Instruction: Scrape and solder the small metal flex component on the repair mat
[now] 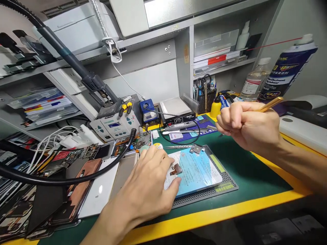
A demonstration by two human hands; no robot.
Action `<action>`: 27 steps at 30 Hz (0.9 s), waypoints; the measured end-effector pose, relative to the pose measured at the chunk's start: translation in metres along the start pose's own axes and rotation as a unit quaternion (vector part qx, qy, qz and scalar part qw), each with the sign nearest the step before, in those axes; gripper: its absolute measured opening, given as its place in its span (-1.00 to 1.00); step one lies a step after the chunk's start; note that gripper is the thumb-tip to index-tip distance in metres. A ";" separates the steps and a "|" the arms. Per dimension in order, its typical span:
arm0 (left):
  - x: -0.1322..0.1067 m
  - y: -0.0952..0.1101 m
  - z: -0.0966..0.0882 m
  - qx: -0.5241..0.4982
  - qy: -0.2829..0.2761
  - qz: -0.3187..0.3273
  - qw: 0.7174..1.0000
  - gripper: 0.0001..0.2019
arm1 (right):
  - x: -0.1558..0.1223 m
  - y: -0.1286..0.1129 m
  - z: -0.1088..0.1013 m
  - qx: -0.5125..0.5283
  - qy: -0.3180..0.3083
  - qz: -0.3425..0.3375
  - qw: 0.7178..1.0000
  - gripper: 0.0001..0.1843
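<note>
Panel, blue-filmed, lies flat on a grey mat on the green bench, and my left hand rests on its 9 o'clock end. My left fingers are bent and lie close together on top of that end, gripping nothing. The thumb tip presses against the near edge. A small brown flex sits on the panel at 12 o'clock from my thumb tip, right by the fingers; I cannot tell whether they touch.

My right hand hangs in the air at 2 o'clock from the panel, curled into a fist around a gold tool. Its shaft sticks out toward 2 o'clock and its tip is hidden in my fist.

At the panel's 12 o'clock edge a small metal part lies on the mat, with tweezers just at its 9 o'clock. Farther out at 12 o'clock stands a yellow bottle, and a blue can stands at 2 o'clock. At 9 o'clock from my left hand, opened phones lie side by side under a black hose, with a station at 11 o'clock.
</note>
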State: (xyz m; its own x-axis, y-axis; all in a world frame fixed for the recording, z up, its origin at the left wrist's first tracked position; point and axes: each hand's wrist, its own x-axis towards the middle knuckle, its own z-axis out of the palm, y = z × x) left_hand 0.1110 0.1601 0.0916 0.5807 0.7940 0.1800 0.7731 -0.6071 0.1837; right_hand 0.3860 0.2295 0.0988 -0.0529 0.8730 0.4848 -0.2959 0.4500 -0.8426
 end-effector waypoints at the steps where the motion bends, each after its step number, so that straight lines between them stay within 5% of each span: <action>1: 0.003 0.000 0.000 -0.001 -0.008 0.000 1.000 -0.90 | 0.003 0.001 -0.003 -0.003 0.012 0.016 1.000 -0.81; 9: 0.012 -0.006 0.002 -0.029 -0.022 0.007 0.999 -0.92 | 0.011 -0.001 -0.021 -0.065 0.041 0.123 0.989 -0.89; 17: 0.012 -0.019 0.020 -0.023 0.061 0.057 0.996 -0.94 | 0.003 0.018 -0.014 -0.170 -0.007 0.214 0.962 -0.89; 27: 0.011 -0.016 0.018 -0.035 0.118 0.095 0.988 -0.89 | -0.002 0.036 -0.020 -0.341 -0.039 0.215 0.914 -0.90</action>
State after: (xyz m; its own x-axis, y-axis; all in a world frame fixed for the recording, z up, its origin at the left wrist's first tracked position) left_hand 0.1095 0.1791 0.0730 0.6322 0.6403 0.4363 0.6314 -0.7521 0.1888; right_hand 0.3944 0.2482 0.0626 -0.0997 0.9927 0.0677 0.4307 0.1043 -0.8964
